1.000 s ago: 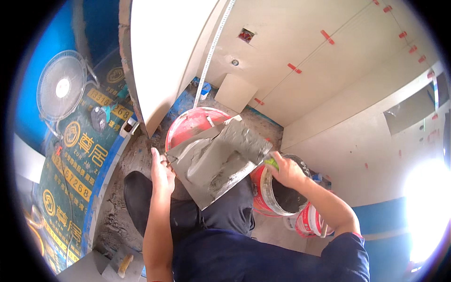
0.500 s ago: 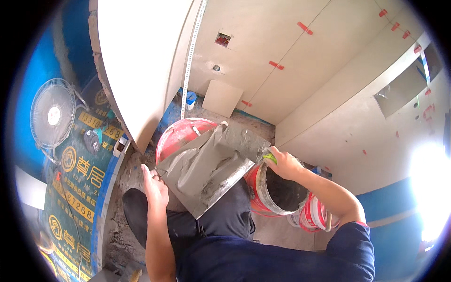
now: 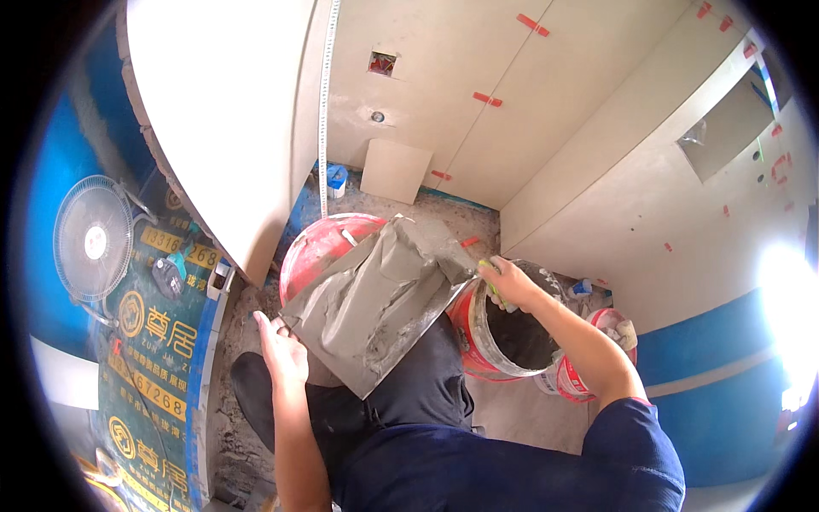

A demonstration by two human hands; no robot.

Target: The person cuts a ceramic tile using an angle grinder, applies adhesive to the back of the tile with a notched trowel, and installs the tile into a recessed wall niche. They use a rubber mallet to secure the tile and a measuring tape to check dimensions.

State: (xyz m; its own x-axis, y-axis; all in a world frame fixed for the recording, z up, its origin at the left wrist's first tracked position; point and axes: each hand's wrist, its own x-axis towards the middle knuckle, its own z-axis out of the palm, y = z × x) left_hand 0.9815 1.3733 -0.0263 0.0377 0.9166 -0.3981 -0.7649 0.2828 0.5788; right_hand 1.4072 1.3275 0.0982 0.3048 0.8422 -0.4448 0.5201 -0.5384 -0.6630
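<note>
My left hand (image 3: 284,350) supports the left corner of a square slab (image 3: 350,341) thickly coated with wet grey mortar, its fingers curled at the edge. My right hand (image 3: 520,286) grips a green-handled trowel (image 3: 485,269) at the slab's right side; mortar obscures where its blade ends. The slab tilts above my dark-trousered leg and partly covers a round red tub (image 3: 307,247). Just below my right hand stands a red-and-white bucket (image 3: 482,350) with dark, grey-crusted insides.
Another bucket (image 3: 567,384) stands at the right. A fan (image 3: 94,239) and power tool (image 3: 171,273) lie left on protective sheeting (image 3: 149,358). A large pale panel (image 3: 213,102) rises beside a white measuring strip (image 3: 324,128). A small tile (image 3: 394,171) leans against the tiled wall (image 3: 563,77).
The view has shifted, showing the fan lower and the wall further left. Both hands still hold slab and trowel; the trowel end has moved slightly leftward, and the mortar's surface looks slightly altered.
</note>
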